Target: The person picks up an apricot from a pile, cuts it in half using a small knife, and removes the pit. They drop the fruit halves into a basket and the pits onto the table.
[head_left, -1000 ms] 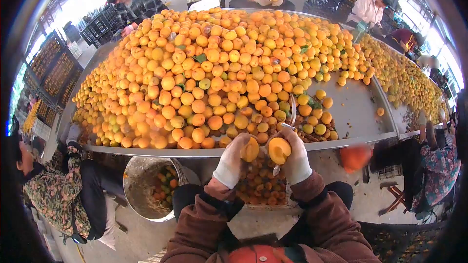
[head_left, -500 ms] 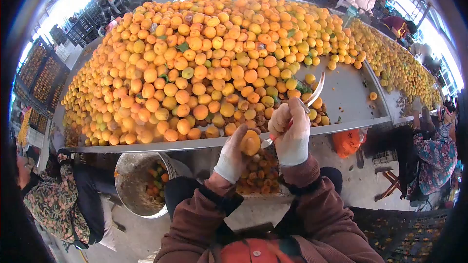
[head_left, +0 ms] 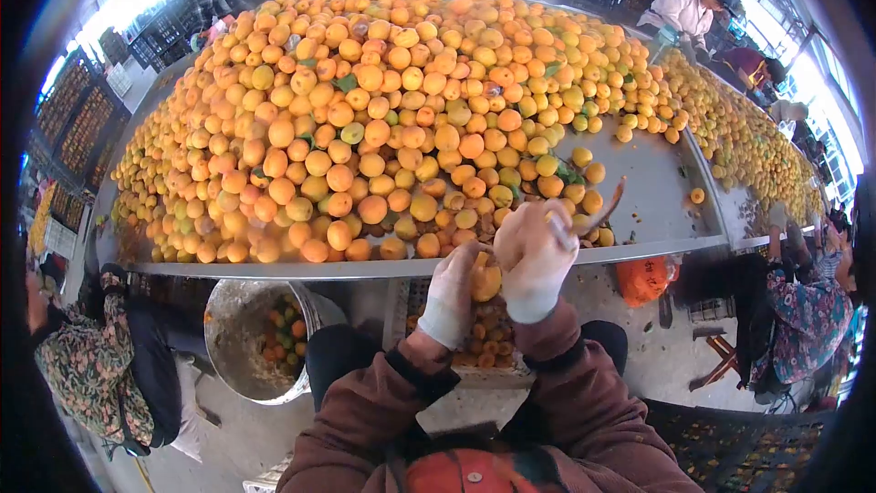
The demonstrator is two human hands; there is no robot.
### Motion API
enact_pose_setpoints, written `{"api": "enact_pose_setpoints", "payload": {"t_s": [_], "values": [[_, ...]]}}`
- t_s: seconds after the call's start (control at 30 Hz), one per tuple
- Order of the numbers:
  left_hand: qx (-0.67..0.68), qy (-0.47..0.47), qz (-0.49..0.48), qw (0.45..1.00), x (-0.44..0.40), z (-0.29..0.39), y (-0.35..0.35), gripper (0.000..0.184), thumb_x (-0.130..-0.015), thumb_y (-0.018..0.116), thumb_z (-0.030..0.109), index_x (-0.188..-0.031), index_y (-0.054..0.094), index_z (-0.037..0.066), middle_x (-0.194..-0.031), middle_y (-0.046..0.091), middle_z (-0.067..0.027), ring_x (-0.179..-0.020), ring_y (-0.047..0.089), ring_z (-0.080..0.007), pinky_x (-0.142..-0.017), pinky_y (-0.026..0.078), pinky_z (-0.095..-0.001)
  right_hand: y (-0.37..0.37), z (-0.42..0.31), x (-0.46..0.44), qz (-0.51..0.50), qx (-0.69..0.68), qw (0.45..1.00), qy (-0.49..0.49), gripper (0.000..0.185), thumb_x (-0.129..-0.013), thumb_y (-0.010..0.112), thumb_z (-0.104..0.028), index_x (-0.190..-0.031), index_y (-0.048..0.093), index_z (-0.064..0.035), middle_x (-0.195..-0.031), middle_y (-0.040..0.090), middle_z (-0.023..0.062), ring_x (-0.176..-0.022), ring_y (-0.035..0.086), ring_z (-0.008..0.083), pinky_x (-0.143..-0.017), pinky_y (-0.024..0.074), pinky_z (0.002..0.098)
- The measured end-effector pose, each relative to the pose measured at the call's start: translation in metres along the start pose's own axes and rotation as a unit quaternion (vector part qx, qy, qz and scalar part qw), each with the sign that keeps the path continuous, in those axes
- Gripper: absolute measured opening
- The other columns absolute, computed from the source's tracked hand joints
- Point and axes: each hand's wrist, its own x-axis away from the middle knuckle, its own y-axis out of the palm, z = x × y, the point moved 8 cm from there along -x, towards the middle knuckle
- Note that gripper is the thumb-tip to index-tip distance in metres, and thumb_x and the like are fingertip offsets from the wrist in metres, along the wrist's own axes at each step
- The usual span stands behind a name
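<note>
My left hand [head_left: 451, 288], in a pale glove, is closed round an apricot [head_left: 485, 281] just below the metal table's front edge. Close beside it, my gloved right hand [head_left: 537, 257] is wrapped round a tool with a curved blade [head_left: 604, 210] that sticks out up and to the right. The tool's other end, near the apricot, is hidden. Beyond my hands a large heap of apricots [head_left: 365, 128] covers much of the metal table [head_left: 643, 178]. Under my hands a crate [head_left: 397, 319] holds apricot pieces.
A white bucket [head_left: 321, 310] with some fruit stands at the lower left. An orange bag [head_left: 644, 279] lies below the table at the right. Several people sit round the tables, one at the left [head_left: 87, 356], another at the right [head_left: 812, 310]. Stacked crates [head_left: 78, 123] stand far left.
One second ago two apricot halves showed, one at each hand. Now one apricot is in my left hand, and my right hand has turned, its curved blade pointing up and right.
</note>
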Motion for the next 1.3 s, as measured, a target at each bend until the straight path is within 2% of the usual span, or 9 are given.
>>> {"api": "enact_pose_setpoints", "payload": {"t_s": [0.17, 0.43, 0.63, 0.67, 0.77, 0.87, 1.07, 1.23, 1.3], "values": [[0.214, -0.147, -0.016, 0.966, 0.000, -0.039, 0.017, 0.034, -0.078, 0.059, 0.010, -0.108, 0.052, -0.002, -0.097, 0.059, -0.0233, -0.096, 0.055, -0.0453, -0.081, 0.047, -0.0424, -0.007, 0.044, -0.011, 0.070, -0.351, 0.903, 0.236, 0.034, -0.096, 0.047, -0.019, -0.065, 0.034, -0.0126, -0.051, 0.031, -0.0038, -0.040, 0.027, 0.0085, -0.038, 0.0208, 0.0248], [0.281, -0.200, -0.020, 0.938, -0.005, -0.030, 0.013, 0.022, -0.089, 0.045, 0.009, -0.107, 0.053, -0.001, -0.098, 0.059, -0.0226, -0.093, 0.058, -0.0394, -0.078, 0.047, -0.0389, -0.001, 0.006, -0.006, 0.036, -0.107, 0.989, 0.095, 0.027, -0.095, 0.050, -0.013, -0.071, 0.037, -0.0104, -0.050, 0.036, -0.0024, -0.043, 0.033, 0.0063, -0.040, 0.0233, 0.0226], [-0.026, -0.004, 0.088, 0.996, -0.003, -0.058, 0.014, 0.021, -0.078, 0.052, -0.002, -0.099, 0.058, 0.000, -0.087, 0.056, -0.0182, -0.081, 0.057, -0.0356, -0.071, 0.049, -0.0407, -0.014, 0.056, 0.023, 0.097, -0.151, 0.982, 0.053, 0.006, -0.090, 0.061, -0.006, -0.086, 0.057, -0.0042, -0.074, 0.053, -0.0011, -0.063, 0.052, 0.0081, -0.055, 0.0424, 0.0211], [0.282, -0.142, 0.155, 0.936, 0.010, -0.126, 0.036, 0.022, -0.079, 0.054, -0.001, -0.100, 0.057, 0.000, -0.090, 0.058, -0.0190, -0.082, 0.058, -0.0367, -0.073, 0.049, -0.0442, -0.007, 0.044, 0.024, 0.060, -0.021, 0.998, 0.018, 0.006, -0.086, 0.062, -0.001, -0.087, 0.058, -0.0043, -0.078, 0.054, -0.0006, -0.069, 0.052, 0.0087, -0.060, 0.0437, 0.0224], [-0.027, 0.032, 0.121, 0.992, -0.001, -0.050, 0.009, 0.018, -0.096, 0.046, 0.016, -0.102, 0.059, 0.004, -0.080, 0.051, -0.0064, -0.065, 0.047, -0.0140, -0.060, 0.043, -0.0291, -0.012, 0.092, 0.016, 0.064, -0.457, 0.883, 0.080, 0.016, -0.081, 0.056, 0.003, -0.082, 0.045, -0.0088, -0.072, 0.052, 0.0011, -0.061, 0.049, 0.0093, -0.055, 0.0397, 0.0209], [0.176, -0.153, 0.120, 0.965, 0.002, -0.064, 0.012, 0.023, -0.099, 0.043, 0.020, -0.099, 0.059, 0.003, -0.084, 0.056, -0.0084, -0.069, 0.054, -0.0160, -0.060, 0.045, -0.0294, 0.000, 0.032, 0.002, 0.090, 0.000, 0.995, 0.043, 0.019, -0.088, 0.053, -0.003, -0.077, 0.039, -0.0100, -0.055, 0.042, -0.0018, -0.045, 0.041, 0.0080, -0.042, 0.0281, 0.0248], [-0.046, 0.012, 0.080, 0.996, -0.002, -0.044, 0.012, 0.021, -0.097, 0.041, 0.011, -0.106, 0.057, -0.001, -0.094, 0.057, -0.0105, -0.086, 0.057, -0.0177, -0.076, 0.046, -0.0264, -0.006, 0.032, -0.005, 0.061, 0.063, 0.996, 0.008, 0.023, -0.096, 0.049, -0.017, -0.076, 0.041, -0.0105, -0.052, 0.040, -0.0022, -0.042, 0.040, 0.0085, -0.040, 0.0283, 0.0250], [0.085, -0.053, 0.052, 0.994, -0.011, -0.058, 0.013, 0.020, -0.096, 0.045, 0.014, -0.103, 0.059, 0.000, -0.094, 0.059, -0.0088, -0.089, 0.057, -0.0162, -0.080, 0.044, -0.0252, -0.013, 0.055, -0.013, 0.131, -0.307, 0.923, 0.191, 0.039, -0.097, 0.051, -0.032, -0.067, 0.031, -0.0178, -0.052, 0.024, -0.0066, -0.043, 0.018, 0.0081, -0.039, 0.0182, 0.0271], [0.327, -0.277, 0.028, 0.903, -0.002, -0.087, 0.031, 0.025, -0.098, 0.047, 0.021, -0.106, 0.058, 0.000, -0.096, 0.058, -0.0037, -0.087, 0.053, -0.0115, -0.078, 0.042, -0.0242, -0.017, 0.071, -0.012, 0.120, -0.331, 0.913, 0.208, 0.039, -0.097, 0.052, -0.032, -0.067, 0.031, -0.0181, -0.052, 0.024, -0.0067, -0.043, 0.019, 0.0079, -0.039, 0.0183, 0.0269]]}}
